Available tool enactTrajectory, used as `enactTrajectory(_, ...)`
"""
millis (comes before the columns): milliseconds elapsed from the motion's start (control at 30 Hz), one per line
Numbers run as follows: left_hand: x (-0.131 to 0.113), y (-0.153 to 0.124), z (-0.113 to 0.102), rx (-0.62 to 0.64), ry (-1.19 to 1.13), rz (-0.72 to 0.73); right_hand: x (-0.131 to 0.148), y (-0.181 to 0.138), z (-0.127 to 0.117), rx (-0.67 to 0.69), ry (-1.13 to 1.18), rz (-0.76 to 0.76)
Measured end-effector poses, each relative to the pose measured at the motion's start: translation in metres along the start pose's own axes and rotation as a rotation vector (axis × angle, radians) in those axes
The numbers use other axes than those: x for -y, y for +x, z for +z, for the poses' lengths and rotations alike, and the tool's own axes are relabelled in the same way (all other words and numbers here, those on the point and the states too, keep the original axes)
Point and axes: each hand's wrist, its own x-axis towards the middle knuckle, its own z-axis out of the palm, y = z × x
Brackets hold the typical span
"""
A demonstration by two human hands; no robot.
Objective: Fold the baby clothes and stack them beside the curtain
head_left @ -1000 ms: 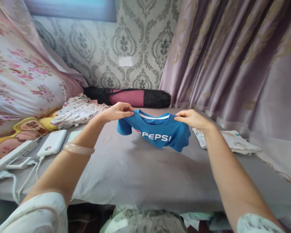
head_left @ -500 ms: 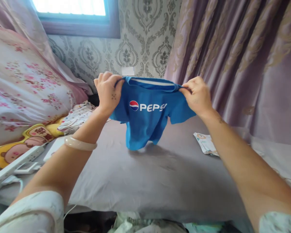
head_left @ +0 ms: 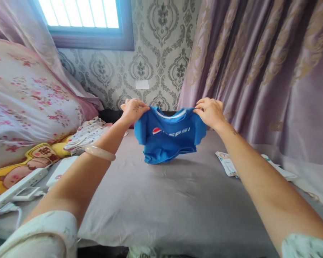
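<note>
A small blue T-shirt (head_left: 172, 138) with a Pepsi print hangs by its shoulders between my two hands. My left hand (head_left: 134, 109) pinches the shoulder on the left side of the neckline. On the other side, my right hand (head_left: 210, 110) pinches the opposite shoulder between thumb and fingers. The print faces me, and the neck opening sags between the hands. Its lower hem is bunched close to the grey sheet (head_left: 161, 200); whether it touches the sheet I cannot tell.
Folded white cloths (head_left: 227, 164) lie right, partly behind my right forearm. To the left are a white power strip (head_left: 27, 184) with plugs, a white box (head_left: 61, 170), a yellow cartoon cushion (head_left: 14, 173) and a crumpled spotted cloth (head_left: 87, 134). Purple curtains (head_left: 247, 71) hang behind.
Both hands have moved lower in view and closer together, still holding the T-shirt. Its body, which hung straight before, is now folded and bunched lower down. The view has tilted up slightly.
</note>
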Motion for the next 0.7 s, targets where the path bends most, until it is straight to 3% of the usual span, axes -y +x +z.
enactTrajectory(167, -0.010, 0.004, 0.009, -0.063, -0.012, 0.050, -0.005, 0.001, 0.008, 0.033, -0.011, 0.044)
enactTrajectory(467, -0.027, 0.008, 0.007, -0.113, 0.048, -0.106, -0.014, 0.012, 0.009, 0.044, 0.005, 0.113)
enactTrajectory(700, -0.031, 0.012, 0.010, -0.112, 0.015, -0.095, -0.013, 0.023, 0.005, 0.075, 0.022, 0.165)
